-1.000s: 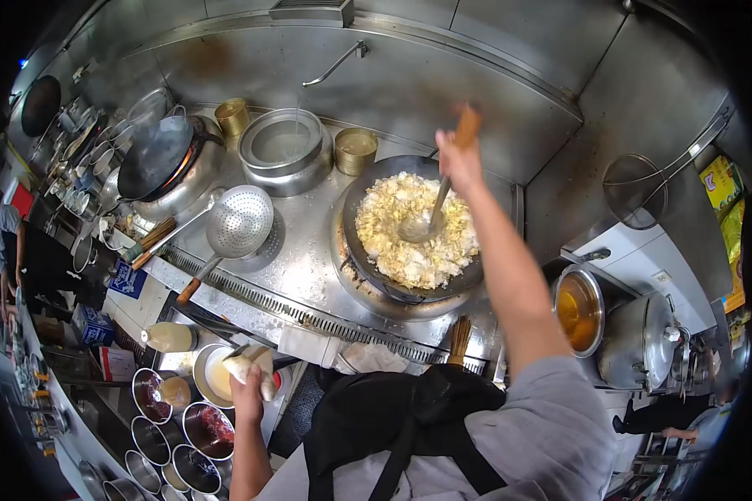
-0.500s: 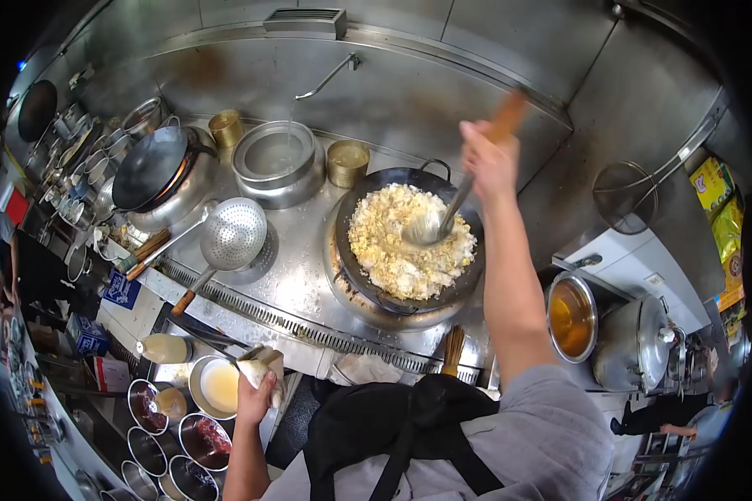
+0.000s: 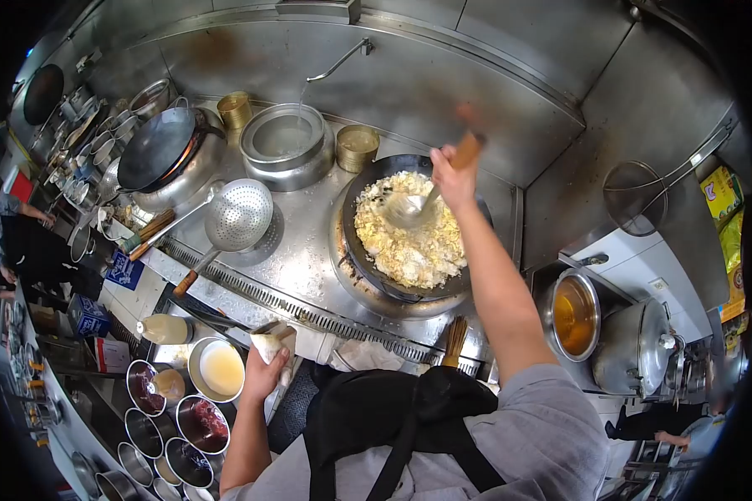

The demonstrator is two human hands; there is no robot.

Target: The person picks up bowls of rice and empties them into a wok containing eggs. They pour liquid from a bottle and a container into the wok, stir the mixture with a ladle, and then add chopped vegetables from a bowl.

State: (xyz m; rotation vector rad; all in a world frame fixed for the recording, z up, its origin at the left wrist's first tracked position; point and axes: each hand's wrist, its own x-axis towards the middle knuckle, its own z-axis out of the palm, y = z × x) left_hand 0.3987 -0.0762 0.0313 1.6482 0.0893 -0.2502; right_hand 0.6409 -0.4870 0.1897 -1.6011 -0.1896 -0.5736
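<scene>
My right hand (image 3: 455,177) is closed round the wooden handle of a metal ladle (image 3: 409,210), whose bowl rests in the food. Fried rice with yellow egg (image 3: 414,250) fills much of the black wok (image 3: 378,172) on the burner. At the lower left, my left hand (image 3: 265,372) is closed on a whitish cloth (image 3: 269,346), beside the counter edge and a bowl of yellow liquid (image 3: 222,370).
A perforated skimmer (image 3: 238,215) lies left of the wok. Behind stand a water pot (image 3: 284,138) and a brass-coloured tin (image 3: 358,149). An oil pot (image 3: 574,316) is at right, a bamboo brush (image 3: 455,338) in front. People stand at both far sides.
My right hand and the ladle have shifted left and back within the wok. The view has moved slightly. My left hand still holds the cloth.
</scene>
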